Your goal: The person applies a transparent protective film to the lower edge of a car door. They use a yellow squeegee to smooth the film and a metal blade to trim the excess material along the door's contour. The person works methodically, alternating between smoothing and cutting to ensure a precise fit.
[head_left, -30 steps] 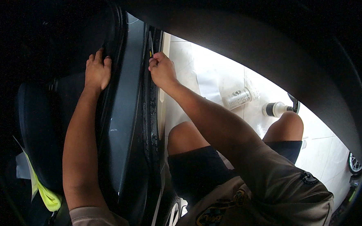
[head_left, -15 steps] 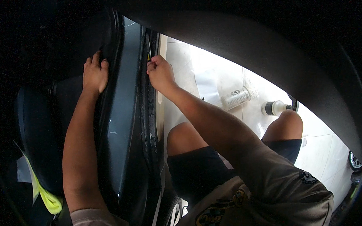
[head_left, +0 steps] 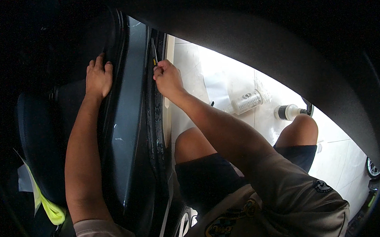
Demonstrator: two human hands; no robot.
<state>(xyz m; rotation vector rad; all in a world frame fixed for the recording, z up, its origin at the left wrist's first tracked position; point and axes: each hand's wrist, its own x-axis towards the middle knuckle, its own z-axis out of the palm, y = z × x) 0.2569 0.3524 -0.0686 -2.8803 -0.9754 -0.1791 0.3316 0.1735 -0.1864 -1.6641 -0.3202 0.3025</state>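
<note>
My left hand (head_left: 98, 79) lies with fingers apart on the dark car interior trim (head_left: 75, 98), just inside the door opening. The grey-blue painted door sill (head_left: 131, 96) runs lengthwise between my two hands. On the sill's outer side, my right hand (head_left: 169, 79) is closed in a pinch around a slim tool (head_left: 155, 56) with a yellow mark and a thin, blade-like grey end pointing away from me. That end lies along the black, wet-looking channel (head_left: 155, 133) beside the sill. The tool's grip is hidden in my fingers, and its exact kind cannot be made out.
The open car door (head_left: 280, 45) arches overhead on the right. On the pale tiled floor lie a clear plastic bottle (head_left: 246, 102) and a white spray bottle (head_left: 287, 112) with a dark band. A yellow-green cloth (head_left: 52, 209) hangs beside the dark seat (head_left: 41, 143) at left.
The tool has tilted slightly, its far end shifting left, and my right hand has moved a little left and toward me. My left hand has barely moved.
</note>
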